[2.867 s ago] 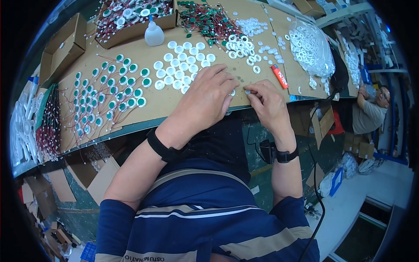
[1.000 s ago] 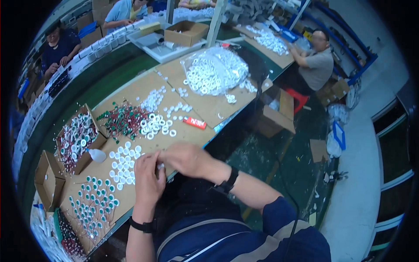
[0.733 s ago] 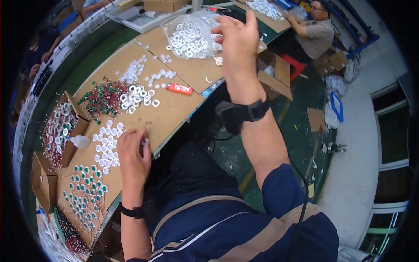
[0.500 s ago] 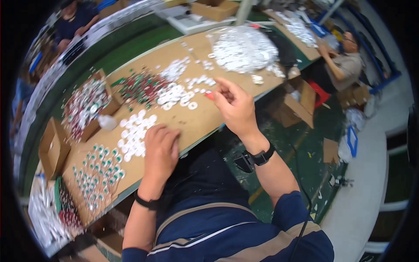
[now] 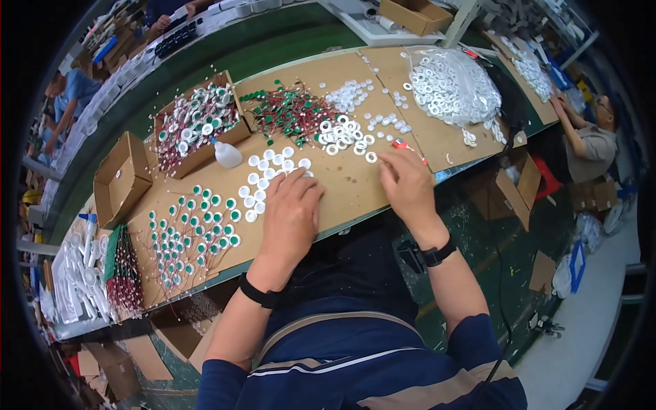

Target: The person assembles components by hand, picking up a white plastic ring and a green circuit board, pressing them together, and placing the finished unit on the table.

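My left hand (image 5: 294, 208) rests over the near side of a cluster of white round caps (image 5: 263, 179), its fingers stretched out and slightly spread. To its right my right hand (image 5: 410, 188) is low at the table edge, thumb and fingers curled together; whether anything small is between them is hidden. Just beyond its knuckles lies a red object (image 5: 401, 144), partly covered by the hand. White rings (image 5: 342, 134) are heaped up and left of the right hand, with a single ring near its fingertips. Left of my left hand, white caps with green discs and thin wires (image 5: 195, 225) are spread out.
At the back lie a pile of green discs with red wires (image 5: 294, 109), small translucent pieces (image 5: 350, 94) and a bag of white rings (image 5: 454, 85). A filled carton (image 5: 195, 126), a squeeze bottle (image 5: 227, 156) and another carton (image 5: 123, 178) stand left. A co-worker (image 5: 591, 140) sits right.
The view has swung, so the table sits further right in the picture. My right hand has come down closer to the table beside the red object. My left hand stays by the white caps.
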Demonstrator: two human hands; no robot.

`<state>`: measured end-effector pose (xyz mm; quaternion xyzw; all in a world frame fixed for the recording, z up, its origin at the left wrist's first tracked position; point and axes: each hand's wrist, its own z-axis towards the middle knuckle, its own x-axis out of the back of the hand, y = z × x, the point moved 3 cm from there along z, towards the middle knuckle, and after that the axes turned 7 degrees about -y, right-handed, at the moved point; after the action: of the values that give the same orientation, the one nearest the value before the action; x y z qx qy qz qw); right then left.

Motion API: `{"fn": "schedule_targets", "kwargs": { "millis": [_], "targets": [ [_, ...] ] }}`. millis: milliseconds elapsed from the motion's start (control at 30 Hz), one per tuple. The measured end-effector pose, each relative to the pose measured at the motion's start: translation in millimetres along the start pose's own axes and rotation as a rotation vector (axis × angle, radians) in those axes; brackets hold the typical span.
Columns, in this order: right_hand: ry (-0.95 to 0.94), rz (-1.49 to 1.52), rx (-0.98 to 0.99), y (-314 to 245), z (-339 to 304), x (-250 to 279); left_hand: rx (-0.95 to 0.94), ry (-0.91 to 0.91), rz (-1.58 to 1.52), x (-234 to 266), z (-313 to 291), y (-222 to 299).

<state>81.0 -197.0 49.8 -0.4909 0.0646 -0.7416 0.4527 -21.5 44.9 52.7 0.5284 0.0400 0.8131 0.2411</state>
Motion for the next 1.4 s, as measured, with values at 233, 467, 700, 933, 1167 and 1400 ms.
{"fn": "schedule_targets", "kwargs": {
  "millis": [233,467,700,933,1167,1400],
  "targets": [
    [-0.163,-0.066,0.118,-15.7,-1.1,-19.6,0.020,-0.003,-0.046,-3.4,4.6,12.1],
    [-0.033,-0.231,0.043,19.6,42.9,6.7,-0.041,-0.087,-0.205,-32.4,20.1,40.2],
    [-0.202,-0.294,0.166,37.2,61.6,-8.3,-0.081,-0.158,-0.149,-37.4,20.4,40.6],
    [-0.183,-0.329,0.162,21.5,56.0,-6.4,-0.090,-0.095,-0.222,-23.7,3.5,32.2],
    [-0.156,-0.274,0.159,1.2,6.8,-8.0,-0.054,-0.049,-0.275,-19.6,1.4,31.7],
    [-0.014,-0.046,-0.063,28.7,-8.8,7.0,-0.055,-0.020,-0.265,-18.9,6.4,28.7]
  ]
}}
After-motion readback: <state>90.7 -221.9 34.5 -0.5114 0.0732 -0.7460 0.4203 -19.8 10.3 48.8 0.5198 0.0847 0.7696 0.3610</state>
